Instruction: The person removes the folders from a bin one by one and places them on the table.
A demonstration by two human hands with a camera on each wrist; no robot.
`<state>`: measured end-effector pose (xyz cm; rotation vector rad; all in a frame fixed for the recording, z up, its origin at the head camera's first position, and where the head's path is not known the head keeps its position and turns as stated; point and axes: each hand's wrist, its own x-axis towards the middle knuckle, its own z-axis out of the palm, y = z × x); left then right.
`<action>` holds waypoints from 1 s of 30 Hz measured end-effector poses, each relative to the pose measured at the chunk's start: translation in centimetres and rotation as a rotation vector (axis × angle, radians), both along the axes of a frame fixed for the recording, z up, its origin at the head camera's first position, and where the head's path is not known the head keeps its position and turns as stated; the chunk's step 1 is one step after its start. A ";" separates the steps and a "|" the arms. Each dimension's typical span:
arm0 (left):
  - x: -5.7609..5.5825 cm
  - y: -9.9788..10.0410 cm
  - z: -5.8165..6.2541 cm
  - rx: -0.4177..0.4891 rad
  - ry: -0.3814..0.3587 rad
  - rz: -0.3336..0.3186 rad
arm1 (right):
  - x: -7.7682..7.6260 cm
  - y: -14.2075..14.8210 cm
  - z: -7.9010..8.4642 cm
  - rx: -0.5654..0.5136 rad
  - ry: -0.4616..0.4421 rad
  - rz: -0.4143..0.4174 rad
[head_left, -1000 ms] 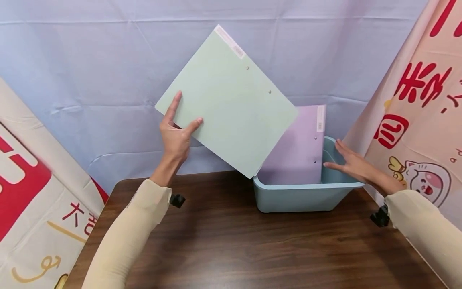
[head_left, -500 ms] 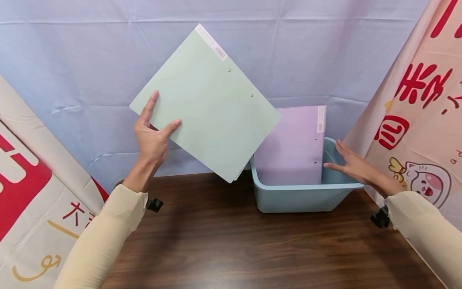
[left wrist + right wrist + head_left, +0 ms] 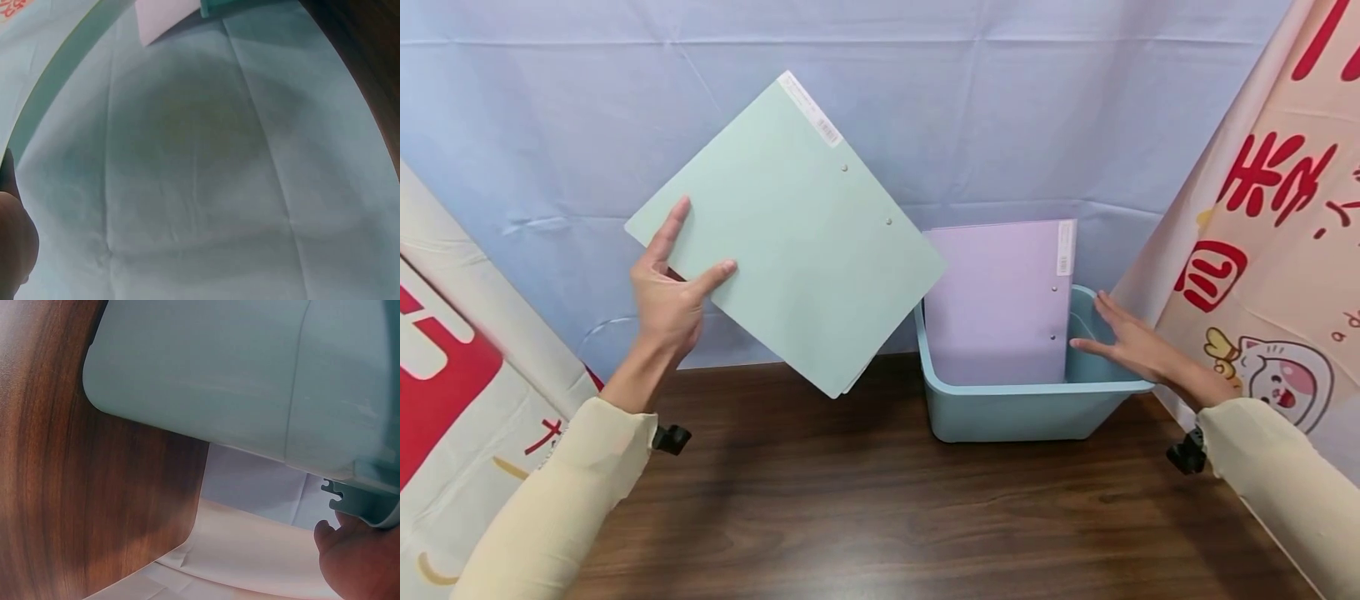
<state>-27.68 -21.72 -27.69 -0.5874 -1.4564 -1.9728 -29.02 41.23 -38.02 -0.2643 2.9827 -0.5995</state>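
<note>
My left hand (image 3: pixel 668 296) grips a pale green file folder (image 3: pixel 786 242) by its lower left edge, thumb on the near face. Held up in the air, the folder is tilted cornerwise and shows two rivets and a barcode label. A blue plastic bin (image 3: pixel 1007 414) stands on the table, with a purple file folder (image 3: pixel 992 308) upright inside. My right hand (image 3: pixel 1131 342) holds the bin's right end, thumb over the inner side; in the right wrist view its curled fingers (image 3: pixel 362 559) sit under the rim. The left wrist view catches the green folder's edge (image 3: pixel 53 78).
The dark wooden table (image 3: pixel 880 517) runs under the bin and toward me. A pale blue cloth (image 3: pixel 587 100) hangs behind it. Printed cloths with red characters hang at the left (image 3: pixel 445 375) and right (image 3: pixel 1262 250).
My left hand has carried the green folder left and slightly down, away from the bin, uncovering more of the purple folder. The right hand and the bin have stayed in place.
</note>
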 end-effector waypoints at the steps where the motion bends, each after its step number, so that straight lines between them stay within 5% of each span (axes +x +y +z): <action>1: 0.1 -0.3 0.0 0.004 0.000 -0.007 | 0.0 0.0 0.0 0.000 0.002 -0.001; 15: 1.4 -4.4 -0.5 0.031 -0.057 -0.034 | 0.0 0.1 -0.3 -0.034 0.014 0.008; 30: 1.8 -8.7 -1.3 -0.171 -0.236 -0.012 | 0.0 0.2 -0.1 -0.012 0.010 0.005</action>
